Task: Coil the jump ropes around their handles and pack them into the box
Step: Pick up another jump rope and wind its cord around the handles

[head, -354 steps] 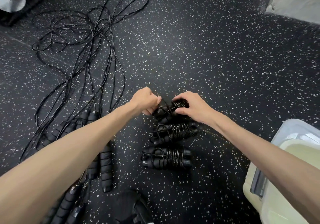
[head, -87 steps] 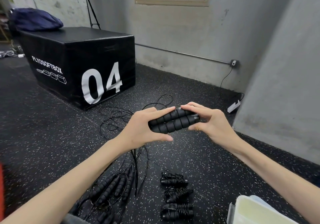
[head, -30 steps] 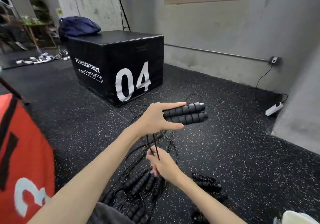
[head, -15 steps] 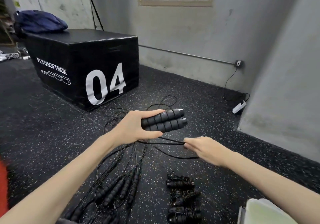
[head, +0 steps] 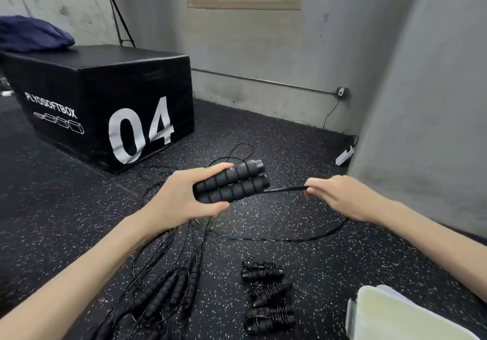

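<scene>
My left hand (head: 181, 200) grips a pair of black foam jump-rope handles (head: 233, 184), held side by side above the floor. My right hand (head: 337, 196) pinches that rope's thin black cord (head: 286, 189) just right of the handles; the rest of the cord loops down across the floor (head: 276, 239). Three coiled jump ropes (head: 267, 296) lie in a column on the floor below. Several uncoiled ropes with handles (head: 171, 287) lie tangled at lower left. The pale plastic box (head: 395, 316) sits at the bottom right corner.
A black plyo box marked 04 (head: 105, 107) stands at the left with a blue bag (head: 34, 32) on top. A grey wall pillar (head: 427, 102) rises close on the right. A white power strip (head: 345, 155) lies by the far wall.
My right hand has risen from the floor with the cord and drawn it taut beside the handles. My left hand keeps its grip on the handles.
</scene>
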